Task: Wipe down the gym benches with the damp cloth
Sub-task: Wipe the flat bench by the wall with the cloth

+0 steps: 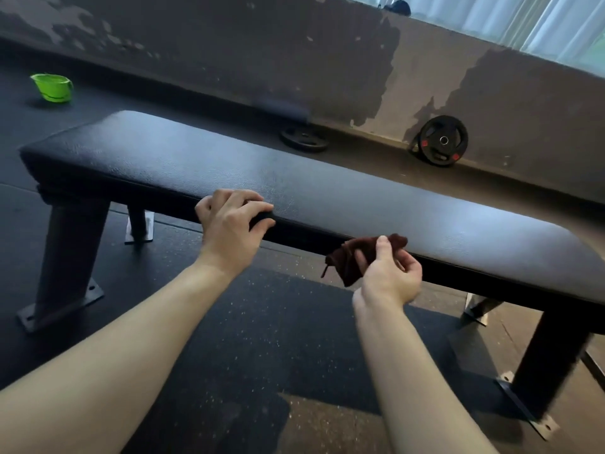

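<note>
A long black padded gym bench [327,188] runs across the view from upper left to lower right on black metal legs. My left hand [230,221] grips the bench's near edge, fingers curled over the top and thumb under the rim. My right hand [389,273] pinches a crumpled dark red cloth [347,260] just in front of the bench's near edge, a little right of the left hand. The cloth hangs below the pad's surface and partly overlaps its side.
A green plastic bucket [54,87] stands on the dark rubber floor at far left. One weight plate [304,139] lies flat behind the bench, another weight plate [442,140] leans on the peeling wall. A bolted bench leg [70,253] stands at left, another bench leg [550,362] at right.
</note>
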The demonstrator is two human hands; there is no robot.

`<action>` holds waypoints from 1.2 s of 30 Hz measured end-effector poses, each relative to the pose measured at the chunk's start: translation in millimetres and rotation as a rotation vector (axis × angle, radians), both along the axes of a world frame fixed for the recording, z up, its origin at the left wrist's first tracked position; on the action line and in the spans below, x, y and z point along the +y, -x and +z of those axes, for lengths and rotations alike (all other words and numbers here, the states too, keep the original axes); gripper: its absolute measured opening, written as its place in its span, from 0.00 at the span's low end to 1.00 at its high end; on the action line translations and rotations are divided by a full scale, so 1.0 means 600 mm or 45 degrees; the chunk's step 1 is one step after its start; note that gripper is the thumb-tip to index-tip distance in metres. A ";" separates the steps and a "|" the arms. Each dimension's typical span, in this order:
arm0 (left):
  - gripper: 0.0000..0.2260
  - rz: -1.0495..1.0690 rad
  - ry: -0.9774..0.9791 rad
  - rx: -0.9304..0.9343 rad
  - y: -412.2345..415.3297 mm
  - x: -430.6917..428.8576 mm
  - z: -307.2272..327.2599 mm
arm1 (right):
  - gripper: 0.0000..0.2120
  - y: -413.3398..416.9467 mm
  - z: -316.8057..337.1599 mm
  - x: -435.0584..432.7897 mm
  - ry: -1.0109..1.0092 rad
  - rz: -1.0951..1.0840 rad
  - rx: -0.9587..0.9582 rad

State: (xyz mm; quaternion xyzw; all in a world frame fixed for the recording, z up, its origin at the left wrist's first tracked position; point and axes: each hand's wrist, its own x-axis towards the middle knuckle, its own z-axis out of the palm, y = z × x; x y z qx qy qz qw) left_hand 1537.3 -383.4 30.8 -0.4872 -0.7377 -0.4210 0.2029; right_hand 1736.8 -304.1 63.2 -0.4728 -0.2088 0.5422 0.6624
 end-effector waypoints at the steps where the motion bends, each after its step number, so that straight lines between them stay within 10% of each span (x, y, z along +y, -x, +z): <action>1: 0.09 0.000 -0.002 -0.003 0.001 0.000 0.000 | 0.10 0.003 -0.002 0.002 -0.012 -0.006 -0.021; 36: 0.06 0.021 -0.016 0.030 0.084 -0.054 0.008 | 0.12 0.220 -0.029 -0.102 0.115 0.315 0.247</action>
